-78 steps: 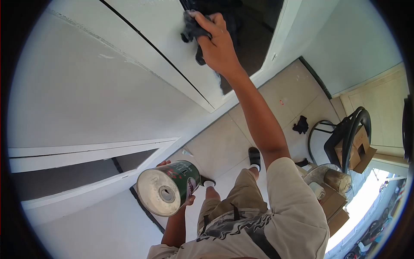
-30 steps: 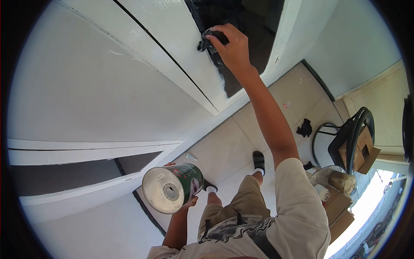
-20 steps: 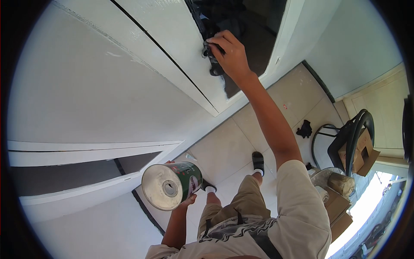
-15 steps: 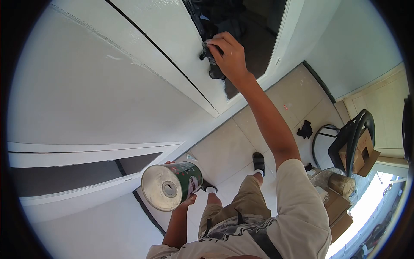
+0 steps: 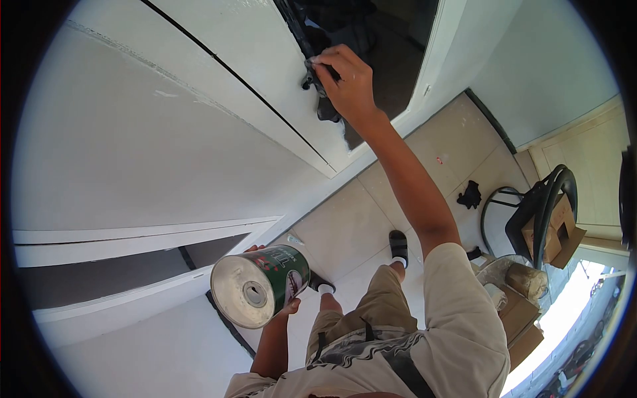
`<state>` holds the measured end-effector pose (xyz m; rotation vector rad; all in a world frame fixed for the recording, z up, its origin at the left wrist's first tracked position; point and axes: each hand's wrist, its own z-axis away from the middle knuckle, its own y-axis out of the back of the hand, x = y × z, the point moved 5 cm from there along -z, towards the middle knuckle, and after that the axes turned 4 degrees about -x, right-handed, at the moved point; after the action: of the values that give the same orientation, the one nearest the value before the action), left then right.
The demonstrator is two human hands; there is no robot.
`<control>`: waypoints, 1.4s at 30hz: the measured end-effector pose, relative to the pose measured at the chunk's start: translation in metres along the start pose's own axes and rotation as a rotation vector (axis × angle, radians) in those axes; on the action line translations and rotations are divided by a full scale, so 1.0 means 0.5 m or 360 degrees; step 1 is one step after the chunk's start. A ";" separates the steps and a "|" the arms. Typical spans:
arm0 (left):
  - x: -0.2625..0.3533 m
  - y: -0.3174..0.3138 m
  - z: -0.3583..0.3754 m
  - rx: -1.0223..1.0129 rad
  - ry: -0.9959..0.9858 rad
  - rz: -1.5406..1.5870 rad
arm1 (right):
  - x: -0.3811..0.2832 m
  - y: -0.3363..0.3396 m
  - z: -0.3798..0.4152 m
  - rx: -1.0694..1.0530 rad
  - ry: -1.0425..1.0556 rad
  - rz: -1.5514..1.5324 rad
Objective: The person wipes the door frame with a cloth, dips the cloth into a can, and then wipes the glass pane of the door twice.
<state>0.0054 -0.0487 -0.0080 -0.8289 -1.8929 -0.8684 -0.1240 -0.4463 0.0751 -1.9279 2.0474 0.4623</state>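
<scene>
My left hand is wrapped round a green printed metal can, with its pale round end and central ring facing up toward me. Most of those fingers are hidden behind the can. Higher up, my right hand pinches a dark, crumpled cloth against the edge of a dark glass panel set in a white frame. Part of the cloth hangs below the fingertips along that edge.
A white cabinet door fills the left, with an open gap below it. On the tiled floor lies a black glove. To the right stand a black chair bearing a cardboard box, and more boxes.
My right hand and the cloth have shifted slightly up and left along the panel edge. The can has moved a little left and tipped slightly.
</scene>
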 end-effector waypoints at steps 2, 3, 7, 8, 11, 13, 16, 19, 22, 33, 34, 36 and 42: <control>0.008 0.001 -0.007 -0.0016 -0.0015 0.0028 | -0.023 0.005 -0.074 0.0044 0.0113 0.0023; -0.001 0.003 -0.002 -0.0011 -0.0034 0.0018 | -0.043 0.007 -0.124 0.0057 0.0171 -0.0019; 0.002 0.001 -0.004 0.0010 0.0000 0.0019 | -0.048 0.014 -0.125 -0.0018 0.0130 -0.0028; 0.004 0.002 -0.004 0.0027 -0.0027 -0.0004 | -0.040 0.010 -0.100 -0.0076 0.0024 -0.0005; 0.014 0.005 -0.009 0.0074 -0.0087 -0.0038 | -0.013 0.008 -0.015 -0.0042 -0.0090 -0.0032; 0.014 0.006 -0.015 0.0090 -0.0100 -0.0051 | -0.005 0.002 -0.007 0.0008 -0.0051 -0.0039; 0.020 0.014 -0.016 0.0118 -0.0129 -0.0056 | -0.039 0.004 -0.090 0.0092 0.0128 0.0007; 0.022 0.012 -0.022 0.0135 -0.0136 -0.0053 | -0.101 0.022 -0.212 0.0077 0.0180 0.0018; 0.024 0.015 -0.030 0.0169 -0.0159 -0.0038 | -0.096 0.010 -0.200 0.0095 0.0114 -0.0036; 0.040 0.012 -0.046 0.0238 -0.0225 -0.0053 | -0.013 0.008 -0.017 0.0036 -0.0014 0.0005; 0.040 0.008 -0.050 0.0237 -0.0217 -0.0048 | -0.034 0.009 -0.069 0.0073 0.0117 0.0035; 0.042 0.010 -0.024 0.0217 -0.0139 -0.0046 | -0.072 0.014 -0.162 0.0100 0.0343 0.0045; 0.050 0.009 -0.039 0.0069 -0.0217 -0.0162 | 0.014 -0.005 0.049 0.0025 -0.0059 -0.0001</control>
<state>0.0074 -0.0573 0.0228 -0.7886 -2.0809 -0.8474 -0.1222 -0.4421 0.0498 -1.8969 2.0210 0.4766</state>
